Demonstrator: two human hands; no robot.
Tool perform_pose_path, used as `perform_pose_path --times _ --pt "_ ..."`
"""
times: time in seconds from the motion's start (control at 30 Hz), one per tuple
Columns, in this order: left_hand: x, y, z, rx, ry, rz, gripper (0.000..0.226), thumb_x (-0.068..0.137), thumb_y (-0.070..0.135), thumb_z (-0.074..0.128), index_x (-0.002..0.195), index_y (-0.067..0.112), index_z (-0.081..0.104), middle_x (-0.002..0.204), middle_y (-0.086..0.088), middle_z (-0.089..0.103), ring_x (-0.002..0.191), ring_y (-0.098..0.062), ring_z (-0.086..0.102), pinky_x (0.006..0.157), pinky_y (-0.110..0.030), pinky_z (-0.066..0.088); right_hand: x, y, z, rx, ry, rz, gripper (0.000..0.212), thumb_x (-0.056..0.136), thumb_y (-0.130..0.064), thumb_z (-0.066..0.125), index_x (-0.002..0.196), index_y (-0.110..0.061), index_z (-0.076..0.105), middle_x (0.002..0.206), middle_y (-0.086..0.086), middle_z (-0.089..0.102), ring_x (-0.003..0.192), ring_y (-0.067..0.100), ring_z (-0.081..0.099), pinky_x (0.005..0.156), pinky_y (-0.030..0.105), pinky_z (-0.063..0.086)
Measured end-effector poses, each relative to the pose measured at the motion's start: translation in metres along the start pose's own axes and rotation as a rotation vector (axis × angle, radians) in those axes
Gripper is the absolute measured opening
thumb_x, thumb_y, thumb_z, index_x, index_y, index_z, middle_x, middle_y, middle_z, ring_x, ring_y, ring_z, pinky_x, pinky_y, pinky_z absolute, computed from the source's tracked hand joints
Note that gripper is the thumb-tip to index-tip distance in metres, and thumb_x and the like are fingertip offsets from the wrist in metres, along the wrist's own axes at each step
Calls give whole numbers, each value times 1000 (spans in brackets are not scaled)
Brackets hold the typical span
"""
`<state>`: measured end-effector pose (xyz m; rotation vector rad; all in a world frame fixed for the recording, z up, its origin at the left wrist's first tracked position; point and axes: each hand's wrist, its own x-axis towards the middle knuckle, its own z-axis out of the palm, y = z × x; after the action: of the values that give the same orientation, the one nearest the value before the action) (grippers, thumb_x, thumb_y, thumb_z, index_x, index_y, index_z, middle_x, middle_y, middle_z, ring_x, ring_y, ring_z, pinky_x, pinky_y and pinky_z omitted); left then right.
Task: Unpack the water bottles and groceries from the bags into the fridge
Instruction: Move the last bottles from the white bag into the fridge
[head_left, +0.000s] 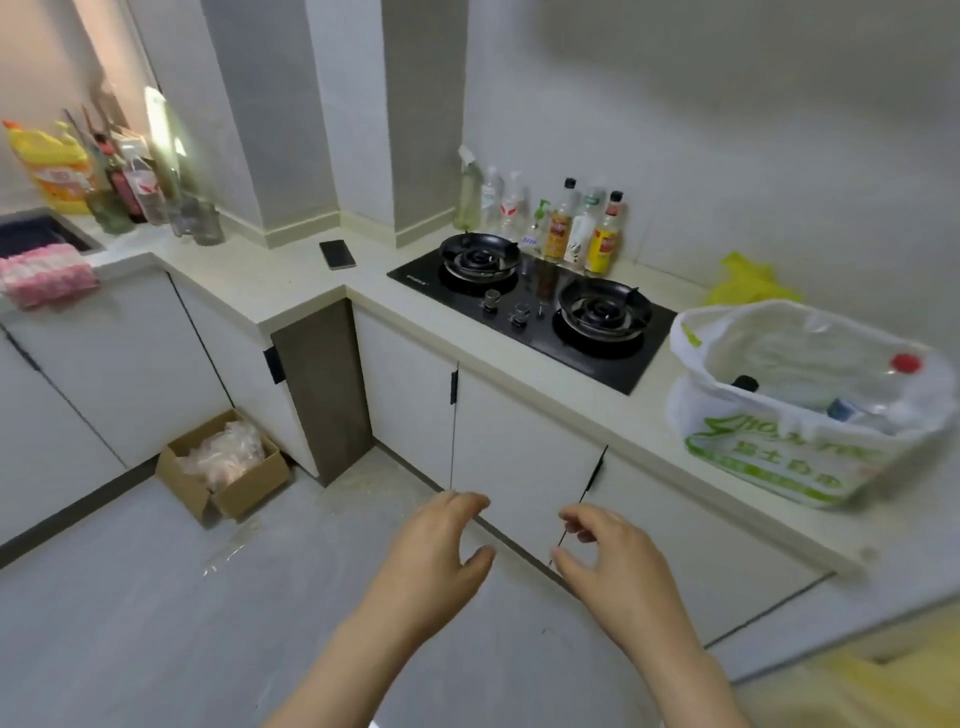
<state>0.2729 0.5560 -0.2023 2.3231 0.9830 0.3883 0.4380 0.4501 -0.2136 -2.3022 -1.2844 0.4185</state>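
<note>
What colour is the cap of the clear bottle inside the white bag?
Red cap, head view.

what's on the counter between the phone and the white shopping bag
In the head view, the black two-burner gas hob sits between the phone and the white bag.

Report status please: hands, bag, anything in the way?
Left hand and right hand open, empty. White bag on counter, bottles inside, untouched. Nothing blocking.
</note>
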Motion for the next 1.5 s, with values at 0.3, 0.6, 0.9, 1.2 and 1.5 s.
perform_pose_path --times 0.3,0.6,0.9,1.2,1.5 --pt "75 49 36 -11 -90 134 44 92 32 56 134 26 46 130 14 49 119 -1 46 93 -7 29 37 62 -43 61 116 99 36 87 -30 64 123 -27 59 109 -17 59 99 -1 53 83 16 40" --pt "187 79 50 -68 -115 255 45 91 33 57 135 28 46 129 15 49 115 -2 48 94 -12 36 102 98 -81 57 241 210 33 86 -29 67 118 -26 61 105 -14 61 98 2 56 84 18 44" --pt "285 99 65 -99 -205 381 44 90 31 58 133 28 48 127 16 50 112 1 49 93 -10 35 164 124 -107 93 389 327 32 82 -28 71 113 -28 64 101 -18 64 95 0 59 88 24 48" --pt "343 143 103 -130 -261 442 45 89 31 60 132 28 49 123 16 51 106 2 49 91 -11 37 194 178 -155 86 494 398 29 82 -23 71 110 -26 65 101 -13 65 96 5 61 83 23 47" --pt "392 208 154 -122 -250 410 42 88 32 61 129 31 50 119 20 52 103 6 47 89 -10 38 233 251 -208 134 501 397 31 84 -28 70 115 -28 64 101 -19 61 99 2 59 86 22 46"
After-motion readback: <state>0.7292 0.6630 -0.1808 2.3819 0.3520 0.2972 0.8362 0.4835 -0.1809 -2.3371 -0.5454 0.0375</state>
